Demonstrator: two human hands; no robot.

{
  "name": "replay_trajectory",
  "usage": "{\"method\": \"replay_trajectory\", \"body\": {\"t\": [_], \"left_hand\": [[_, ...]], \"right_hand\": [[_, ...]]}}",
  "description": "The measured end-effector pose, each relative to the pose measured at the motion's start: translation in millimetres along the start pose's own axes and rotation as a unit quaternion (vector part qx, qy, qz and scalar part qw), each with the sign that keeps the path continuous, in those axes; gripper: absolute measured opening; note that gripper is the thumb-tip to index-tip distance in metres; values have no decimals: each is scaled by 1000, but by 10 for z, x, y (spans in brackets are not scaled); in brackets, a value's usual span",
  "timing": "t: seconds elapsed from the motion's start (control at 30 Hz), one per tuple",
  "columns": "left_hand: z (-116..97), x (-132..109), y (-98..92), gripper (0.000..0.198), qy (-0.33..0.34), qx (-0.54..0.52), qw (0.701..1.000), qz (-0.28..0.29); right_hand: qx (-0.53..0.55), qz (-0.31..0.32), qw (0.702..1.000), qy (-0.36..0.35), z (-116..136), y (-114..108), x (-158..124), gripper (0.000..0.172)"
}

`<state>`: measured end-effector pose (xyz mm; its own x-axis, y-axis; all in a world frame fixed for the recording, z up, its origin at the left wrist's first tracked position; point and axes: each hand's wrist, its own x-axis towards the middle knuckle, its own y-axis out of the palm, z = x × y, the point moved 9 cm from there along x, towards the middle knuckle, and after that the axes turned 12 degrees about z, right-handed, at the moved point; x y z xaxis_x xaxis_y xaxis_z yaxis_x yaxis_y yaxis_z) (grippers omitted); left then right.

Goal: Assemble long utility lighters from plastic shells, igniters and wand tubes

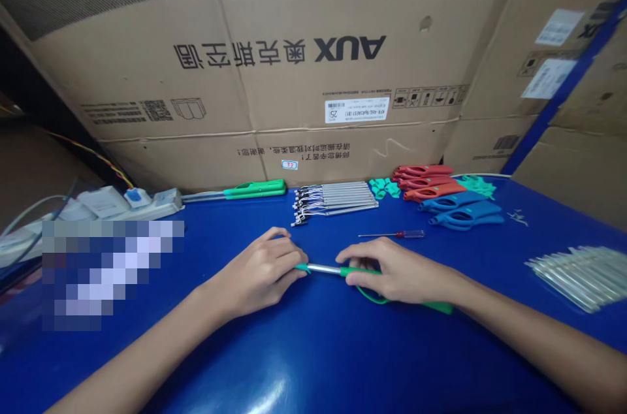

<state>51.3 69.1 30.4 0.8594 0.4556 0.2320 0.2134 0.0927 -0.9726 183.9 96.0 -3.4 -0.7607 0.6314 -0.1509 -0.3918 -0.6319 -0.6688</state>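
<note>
A green lighter with a long metal tube [327, 268] lies between my two hands on the blue table [313, 349]. My left hand [259, 273] is closed round the tip end of the tube. My right hand [396, 270] is wrapped over the green handle, whose tail sticks out at the lower right. Both hands rest low on the table.
Behind lie a row of metal tubes [337, 200], green caps [385, 187], red handles [424, 182], blue handles [463, 211], a small red-handled screwdriver [392, 234] and finished green lighters [245, 191]. Clear sleeves [582, 273] sit at the right, a power strip [142, 202] at the left. Cardboard boxes [294, 61] wall the back.
</note>
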Motion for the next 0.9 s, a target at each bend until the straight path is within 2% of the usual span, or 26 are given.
{"method": "replay_trajectory", "body": {"t": [0.17, 0.37, 0.6, 0.9], "left_hand": [[0, -3, 11, 15, -4, 4, 1000, 6], [-43, 1, 3, 18, 9, 32, 999, -4], [-125, 30, -4, 20, 29, 34, 999, -16], [-180, 60, 2, 19, 24, 43, 999, -18]], "right_hand": [[47, -22, 999, -15, -43, -9, 20, 29], [30, -28, 999, -28, -14, -19, 18, 9], [21, -29, 999, -32, -8, -19, 0, 21], [13, -18, 1000, -13, -32, 26, 8, 22]]}}
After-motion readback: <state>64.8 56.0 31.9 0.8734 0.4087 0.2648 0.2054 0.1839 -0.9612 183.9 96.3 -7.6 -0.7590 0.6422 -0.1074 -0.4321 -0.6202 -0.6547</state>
